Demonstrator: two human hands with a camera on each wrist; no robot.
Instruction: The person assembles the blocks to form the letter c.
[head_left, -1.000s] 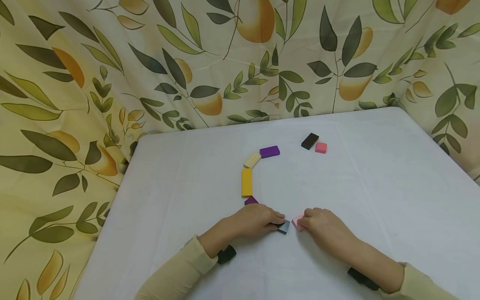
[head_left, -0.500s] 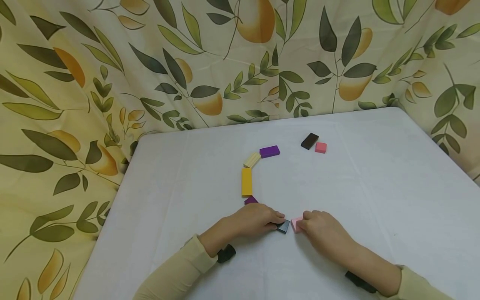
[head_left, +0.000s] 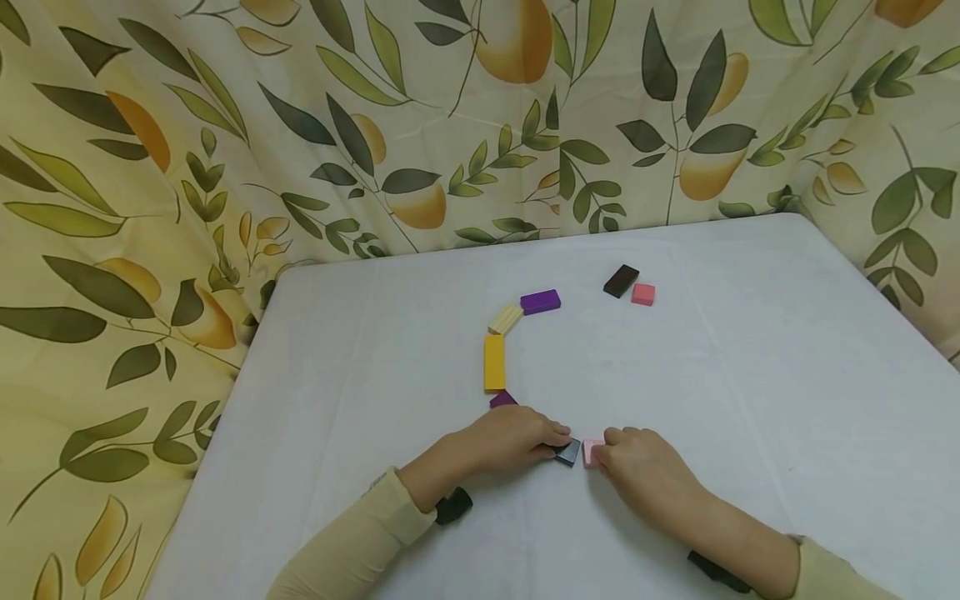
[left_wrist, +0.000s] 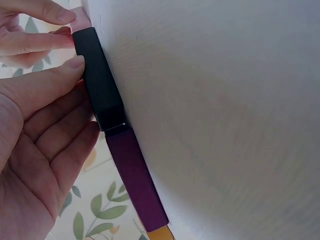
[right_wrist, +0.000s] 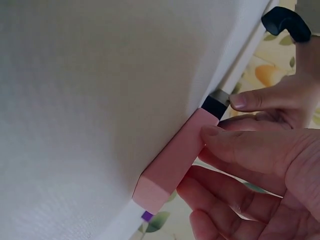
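Observation:
My left hand (head_left: 510, 440) holds a dark grey block (left_wrist: 100, 75) on the white table, thumb on one side and fingers on the other. Pinched between thumb and fingers of my right hand (head_left: 652, 471) is a pink block (right_wrist: 175, 155), its near end right at the dark block's end. At the dark block's other end lies a dark purple block (left_wrist: 137, 180), partly hidden by my left hand in the head view. A yellow block (head_left: 494, 363), a cream grooved block (head_left: 506, 318) and a purple block (head_left: 541, 302) carry on the curved row away from me.
Farther back on the right of the white-covered table (head_left: 375, 350) lie a dark brown block (head_left: 621, 281) and a small coral block (head_left: 642, 294), close together. A leaf-and-fruit patterned curtain (head_left: 420, 125) hangs behind the table and along its left side.
My right hand has shifted slightly toward me, turning the pink block so its end lines up with the dark grey block. The left hand has stayed in place.

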